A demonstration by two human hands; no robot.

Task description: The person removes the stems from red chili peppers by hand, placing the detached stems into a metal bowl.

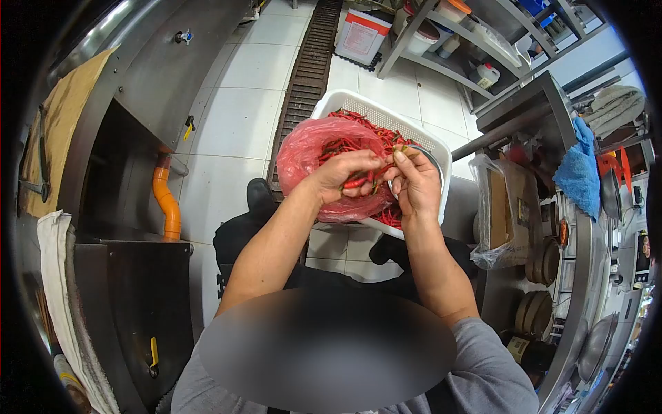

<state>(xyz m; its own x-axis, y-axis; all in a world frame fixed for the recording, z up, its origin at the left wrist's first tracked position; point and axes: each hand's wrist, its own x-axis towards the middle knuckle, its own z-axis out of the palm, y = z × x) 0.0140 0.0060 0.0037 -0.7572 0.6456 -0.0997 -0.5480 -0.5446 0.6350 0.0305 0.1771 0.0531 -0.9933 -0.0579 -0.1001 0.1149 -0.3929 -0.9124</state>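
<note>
My left hand (pixel 348 172) is closed around a few red chili peppers (pixel 356 183), over the mouth of a pink plastic bag (pixel 295 155). Close beside it, my right hand (pixel 416 181) pinches a chili pepper by its greenish stem end (pixel 400 149) between thumb and fingers. The bag sits open inside a white plastic basket (pixel 318 110), with chilies in it. More loose red chilies (pixel 376 125) lie in the basket around the bag. Behind my right hand shows part of a round rim (pixel 436 163), mostly hidden.
A slotted floor drain (pixel 310 69) runs along the white tiles. Steel cabinets with an orange pipe (pixel 165 200) stand at left. On the right are a plastic-wrapped cardboard box (pixel 507 207), a blue cloth (pixel 579 172) and stacked pans. A shelf (pixel 455 72) holds tubs at the back.
</note>
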